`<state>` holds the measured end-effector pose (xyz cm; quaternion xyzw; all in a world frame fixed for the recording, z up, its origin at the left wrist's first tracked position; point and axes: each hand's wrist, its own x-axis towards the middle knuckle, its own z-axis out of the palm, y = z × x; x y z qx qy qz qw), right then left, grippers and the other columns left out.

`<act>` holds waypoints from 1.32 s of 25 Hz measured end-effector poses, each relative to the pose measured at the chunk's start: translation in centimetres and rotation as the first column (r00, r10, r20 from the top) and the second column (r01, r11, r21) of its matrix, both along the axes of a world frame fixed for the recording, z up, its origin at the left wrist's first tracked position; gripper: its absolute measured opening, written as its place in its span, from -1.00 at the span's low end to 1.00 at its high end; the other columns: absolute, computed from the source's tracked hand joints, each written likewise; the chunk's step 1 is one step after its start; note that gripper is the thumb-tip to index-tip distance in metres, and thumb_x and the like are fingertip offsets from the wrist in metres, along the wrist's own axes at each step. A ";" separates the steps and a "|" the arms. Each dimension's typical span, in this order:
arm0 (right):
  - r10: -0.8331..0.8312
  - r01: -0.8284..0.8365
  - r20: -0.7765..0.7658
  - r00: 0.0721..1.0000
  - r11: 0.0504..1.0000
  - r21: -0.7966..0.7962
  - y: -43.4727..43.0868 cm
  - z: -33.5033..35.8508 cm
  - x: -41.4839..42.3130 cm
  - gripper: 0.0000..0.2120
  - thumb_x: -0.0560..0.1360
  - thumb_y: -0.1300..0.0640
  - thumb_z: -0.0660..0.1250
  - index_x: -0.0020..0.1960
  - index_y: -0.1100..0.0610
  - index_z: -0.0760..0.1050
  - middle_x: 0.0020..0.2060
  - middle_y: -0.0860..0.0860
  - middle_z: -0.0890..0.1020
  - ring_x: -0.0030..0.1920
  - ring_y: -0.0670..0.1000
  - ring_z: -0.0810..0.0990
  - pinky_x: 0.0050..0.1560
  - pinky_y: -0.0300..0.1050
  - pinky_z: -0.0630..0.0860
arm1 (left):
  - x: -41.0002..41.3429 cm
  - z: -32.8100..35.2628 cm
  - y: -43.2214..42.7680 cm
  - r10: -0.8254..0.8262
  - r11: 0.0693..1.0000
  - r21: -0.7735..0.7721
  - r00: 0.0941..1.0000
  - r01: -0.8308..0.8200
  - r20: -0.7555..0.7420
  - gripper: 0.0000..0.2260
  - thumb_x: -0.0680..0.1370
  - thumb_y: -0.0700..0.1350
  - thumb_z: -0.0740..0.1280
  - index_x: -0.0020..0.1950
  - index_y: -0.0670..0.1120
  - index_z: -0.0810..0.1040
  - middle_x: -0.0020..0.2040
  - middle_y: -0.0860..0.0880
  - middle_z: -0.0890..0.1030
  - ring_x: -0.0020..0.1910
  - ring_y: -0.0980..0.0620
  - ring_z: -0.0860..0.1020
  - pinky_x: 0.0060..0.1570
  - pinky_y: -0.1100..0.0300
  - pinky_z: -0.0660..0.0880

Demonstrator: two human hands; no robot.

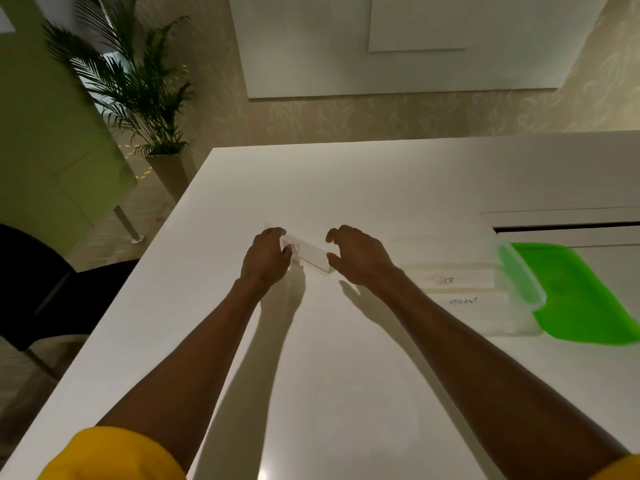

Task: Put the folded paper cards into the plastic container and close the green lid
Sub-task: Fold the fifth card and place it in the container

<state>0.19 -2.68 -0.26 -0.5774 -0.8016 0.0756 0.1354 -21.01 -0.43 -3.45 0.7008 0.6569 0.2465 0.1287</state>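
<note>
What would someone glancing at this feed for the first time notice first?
The bright green lid at the right of the white table, hanging open beside the clear plastic container. Next, both bare hands mid-table: the left hand pinches a folded paper card, the right hand open at its other end.

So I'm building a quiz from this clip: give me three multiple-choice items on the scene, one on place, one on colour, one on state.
1. Where is the plastic container?
A. right of both hands
B. between the hands
C. on the chair

2. What colour is the lid?
A. blue
B. green
C. red

3. What state is the container in?
A. lid shut
B. upside down
C. lid open

A: it sits past the right hand.
B: the lid is bright green.
C: the lid lies flipped aside, with lettered cards showing inside, while the left hand grips a folded paper card.
</note>
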 end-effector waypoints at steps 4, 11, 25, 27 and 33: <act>-0.084 0.085 0.014 0.996 0.995 -0.042 2.5 -1.2 -3.7 -0.62 0.61 0.02 0.26 0.40 0.08 0.42 0.26 0.06 0.54 0.28 0.12 0.52 0.18 0.06 0.52 | -2.3 -1.0 2.7 0.073 0.997 -0.042 0.992 -0.069 0.107 -0.60 0.66 -0.18 0.30 0.48 -0.28 0.44 0.46 -0.24 0.52 0.47 -0.25 0.46 0.41 -0.08 0.41; -0.157 0.156 0.007 0.988 0.977 -0.142 6.4 -2.4 -8.1 -0.68 0.58 0.02 0.28 0.28 0.12 0.48 0.14 0.09 0.63 0.14 0.17 0.62 0.08 0.01 0.53 | -5.7 -2.4 7.6 0.188 0.978 -0.148 0.920 -0.145 0.344 -0.61 0.68 -0.23 0.27 0.51 -0.25 0.42 0.44 -0.25 0.55 0.45 -0.22 0.51 0.39 0.04 0.41; -0.434 0.240 -0.704 0.563 0.900 -0.363 2.7 -2.7 -9.4 -0.91 0.49 0.25 0.42 -0.04 0.20 0.69 -0.16 0.09 0.76 -0.19 0.02 0.71 -0.18 -0.13 0.61 | -2.6 -1.6 3.4 0.384 0.914 -0.384 0.586 -0.131 0.714 -0.47 0.63 0.14 0.36 0.48 -0.16 0.46 0.30 -0.15 0.66 0.23 -0.20 0.67 0.28 -0.13 0.60; -0.446 0.219 -0.776 0.447 0.895 -0.388 1.4 -2.7 -9.9 -0.90 0.50 0.22 0.47 0.01 0.20 0.68 -0.16 0.10 0.75 -0.16 0.01 0.71 -0.08 -0.09 0.64 | -2.8 -0.9 2.7 0.380 0.885 -0.463 0.510 0.042 0.772 -0.53 0.60 0.18 0.40 0.32 -0.16 0.59 0.16 -0.14 0.72 0.12 -0.19 0.72 0.15 -0.12 0.66; -0.457 0.118 -0.849 0.267 0.889 -0.442 -3.0 -3.0 -10.1 -0.79 0.49 0.06 0.50 0.02 0.19 0.62 -0.16 0.14 0.73 -0.20 0.03 0.71 0.02 0.10 0.69 | -4.8 0.0 -0.1 0.186 0.833 -0.474 0.663 0.286 0.725 -0.40 0.37 0.31 0.57 0.18 -0.12 0.71 0.05 -0.10 0.76 -0.10 -0.09 0.68 -0.06 0.06 0.53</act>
